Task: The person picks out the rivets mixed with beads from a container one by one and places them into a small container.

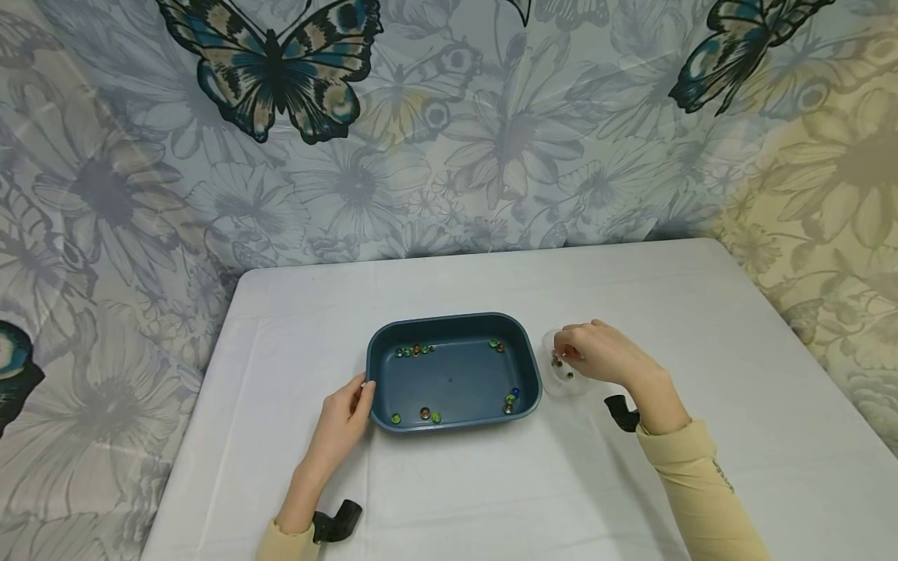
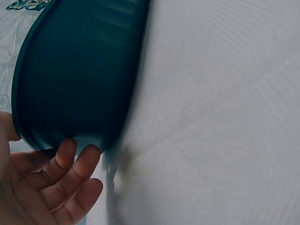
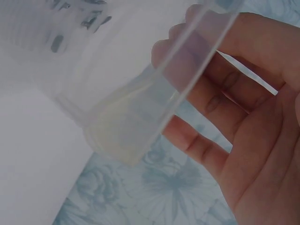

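A dark blue rectangular tray (image 1: 450, 379) lies mid-table with several glass marbles (image 1: 417, 350) scattered in groups near its sides. My left hand (image 1: 344, 417) grips its left end, the thumb at the rim and the fingers against the outside wall; the left wrist view shows the curved tray wall (image 2: 79, 75) by the fingertips (image 2: 91, 152). Just right of the tray stands a clear plastic container (image 1: 561, 387) with a few marbles (image 1: 570, 375) in it. My right hand (image 1: 603, 352) reaches over its rim, bent fingers inside, seen through the container's wall (image 3: 136, 112). I cannot tell whether they pinch a marble.
A white cloth (image 1: 449, 499) covers the table. Behind and beside it hangs fabric (image 1: 449, 179) printed with flowers and butterflies. Black camera mounts sit on the left wrist (image 1: 338, 520) and right wrist (image 1: 621, 413); the right one is close to the container.
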`<act>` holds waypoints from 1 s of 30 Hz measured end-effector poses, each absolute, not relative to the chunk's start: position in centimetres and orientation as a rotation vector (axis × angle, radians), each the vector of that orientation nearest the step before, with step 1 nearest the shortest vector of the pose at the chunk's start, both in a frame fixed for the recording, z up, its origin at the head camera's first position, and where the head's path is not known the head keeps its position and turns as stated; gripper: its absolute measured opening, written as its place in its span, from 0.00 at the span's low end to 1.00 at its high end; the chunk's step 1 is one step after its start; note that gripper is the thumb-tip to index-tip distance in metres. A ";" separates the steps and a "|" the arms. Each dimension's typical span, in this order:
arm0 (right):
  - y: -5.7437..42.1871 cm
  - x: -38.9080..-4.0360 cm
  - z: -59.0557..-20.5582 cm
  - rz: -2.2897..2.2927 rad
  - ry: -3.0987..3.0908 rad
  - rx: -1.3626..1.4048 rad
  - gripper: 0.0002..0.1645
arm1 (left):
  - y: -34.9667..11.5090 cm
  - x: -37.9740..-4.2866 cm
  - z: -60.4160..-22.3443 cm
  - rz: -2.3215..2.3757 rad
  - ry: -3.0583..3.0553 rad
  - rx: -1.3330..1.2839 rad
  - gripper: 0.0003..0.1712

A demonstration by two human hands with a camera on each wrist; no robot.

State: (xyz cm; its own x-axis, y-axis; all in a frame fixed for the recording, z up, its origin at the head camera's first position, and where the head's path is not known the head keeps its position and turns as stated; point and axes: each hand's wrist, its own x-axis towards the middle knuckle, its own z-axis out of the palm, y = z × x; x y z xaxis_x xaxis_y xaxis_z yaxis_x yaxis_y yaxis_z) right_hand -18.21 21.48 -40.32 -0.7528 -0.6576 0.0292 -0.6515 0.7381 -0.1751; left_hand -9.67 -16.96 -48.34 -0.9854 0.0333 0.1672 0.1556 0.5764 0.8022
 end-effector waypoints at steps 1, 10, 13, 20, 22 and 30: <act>21.5 -18.2 -40.3 -0.269 2.899 -1.093 0.15 | -16.9 -9.7 -48.3 -1.377 -2.666 -0.165 0.17; 21.4 -18.1 -40.1 -0.272 2.926 -1.118 0.16 | -16.9 -9.7 -48.3 -1.372 -2.658 -0.182 0.17; 21.3 -18.1 -40.0 -0.277 2.933 -1.134 0.16 | -16.9 -9.7 -48.3 -1.373 -2.666 -0.171 0.17; 20.9 -18.2 -39.5 -0.279 2.932 -1.145 0.16 | -17.0 -9.7 -48.4 -1.371 -2.681 -0.153 0.18; 20.8 -18.2 -39.4 -0.278 2.931 -1.147 0.16 | -17.0 -9.7 -48.3 -1.373 -2.682 -0.152 0.18; 20.0 -18.4 -39.0 -0.262 2.935 -1.209 0.12 | -16.9 -9.7 -48.1 -1.384 -2.680 -0.156 0.18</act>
